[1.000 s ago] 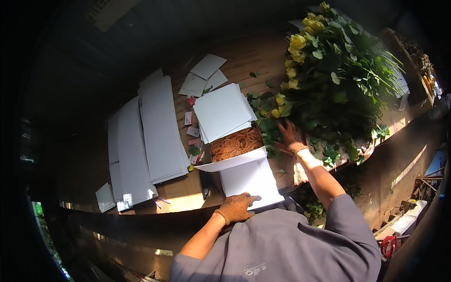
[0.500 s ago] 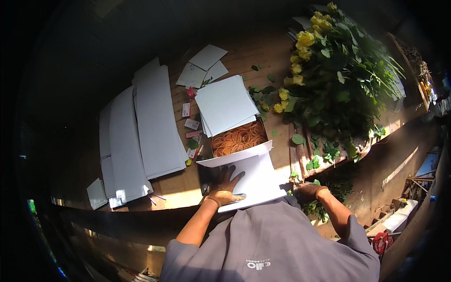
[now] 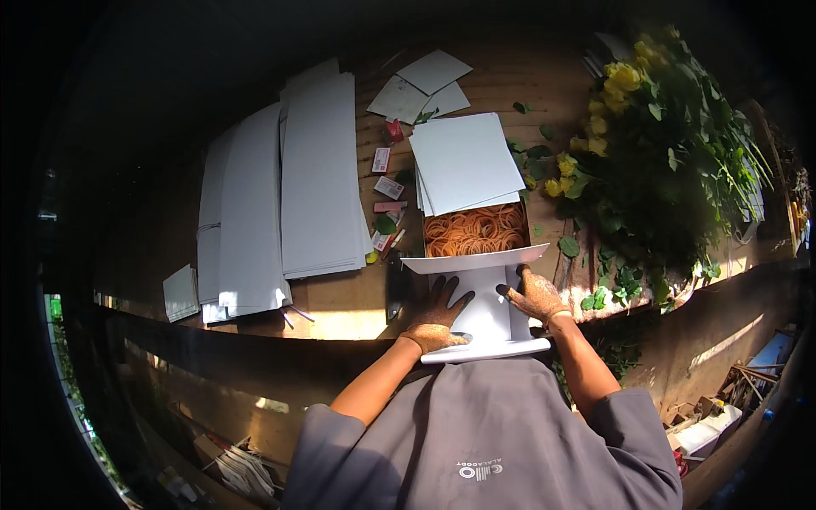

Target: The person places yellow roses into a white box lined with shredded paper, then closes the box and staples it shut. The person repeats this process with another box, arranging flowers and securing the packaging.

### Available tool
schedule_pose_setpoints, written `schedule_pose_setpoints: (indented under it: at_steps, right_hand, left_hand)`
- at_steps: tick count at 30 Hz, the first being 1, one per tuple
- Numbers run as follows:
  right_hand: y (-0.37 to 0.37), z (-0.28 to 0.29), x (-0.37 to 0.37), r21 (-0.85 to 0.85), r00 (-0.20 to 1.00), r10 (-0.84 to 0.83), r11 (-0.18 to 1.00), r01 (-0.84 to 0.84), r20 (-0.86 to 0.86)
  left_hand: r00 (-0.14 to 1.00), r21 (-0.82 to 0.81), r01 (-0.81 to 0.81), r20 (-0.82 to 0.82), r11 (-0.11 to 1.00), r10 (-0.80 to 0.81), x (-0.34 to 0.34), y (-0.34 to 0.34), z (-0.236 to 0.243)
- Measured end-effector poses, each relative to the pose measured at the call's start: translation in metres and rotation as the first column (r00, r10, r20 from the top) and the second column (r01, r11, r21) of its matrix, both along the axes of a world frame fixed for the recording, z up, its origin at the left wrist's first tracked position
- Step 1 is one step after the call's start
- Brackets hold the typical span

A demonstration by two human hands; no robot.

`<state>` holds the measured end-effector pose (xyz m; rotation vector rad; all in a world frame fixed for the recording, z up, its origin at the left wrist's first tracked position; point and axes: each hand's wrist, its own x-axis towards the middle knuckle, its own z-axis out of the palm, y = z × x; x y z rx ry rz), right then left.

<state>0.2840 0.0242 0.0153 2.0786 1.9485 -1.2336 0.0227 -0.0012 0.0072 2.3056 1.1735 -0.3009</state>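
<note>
A folded white sheet of card or thick paper (image 3: 483, 310) lies in front of me at the table's near edge, with a curled near end against my grey shirt. On its left part my gloved left hand (image 3: 438, 316) rests flat with fingers spread. Across from it, my gloved right hand (image 3: 539, 299) presses on the sheet's right edge, thumb and fingers apart. Just beyond the sheet is a box of orange rubber bands (image 3: 478, 231). Its near side is hidden by a raised white strip (image 3: 476, 259). A stack of white square cards (image 3: 467, 163) covers the box's far part.
Tall stacks of white sheets (image 3: 321, 183) lie at left. Small boxes (image 3: 389, 187) are strewn between them and the rubber bands. A large bunch of yellow roses (image 3: 654, 161) fills the right side, with loose leaves around it. More white cards (image 3: 433, 71) lie at the back.
My right hand has come from beyond the sheet's right side, by the table edge, onto the sheet's right edge. The left hand stays flat on it. The view has shifted.
</note>
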Motion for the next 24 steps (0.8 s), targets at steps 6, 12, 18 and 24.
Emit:
schedule_pose_setpoints:
  at_steps: [6,12,18,24]
  right_hand:
    - [0.002,-0.013,-0.008,0.028,0.999,0.025,0.999,-0.026,0.031]
    - [-0.013,-0.010,-0.001,0.073,0.990,-0.030,0.997,0.020,0.139]
    - [0.001,-0.010,-0.001,-0.053,0.993,-0.017,0.998,0.023,0.114]
    - [0.008,-0.011,-0.011,-0.100,0.986,-0.001,0.995,0.018,0.168]
  left_hand:
    - [0.997,0.015,-0.060,0.043,0.998,0.059,-0.003,-0.004,-0.005]
    - [0.967,-0.061,-0.251,0.022,0.966,0.253,-0.003,-0.009,-0.006]
    - [0.903,-0.171,-0.422,0.009,0.890,0.430,-0.011,-0.014,-0.020]
    - [0.876,-0.159,-0.448,0.120,0.880,0.467,-0.014,-0.021,-0.035]
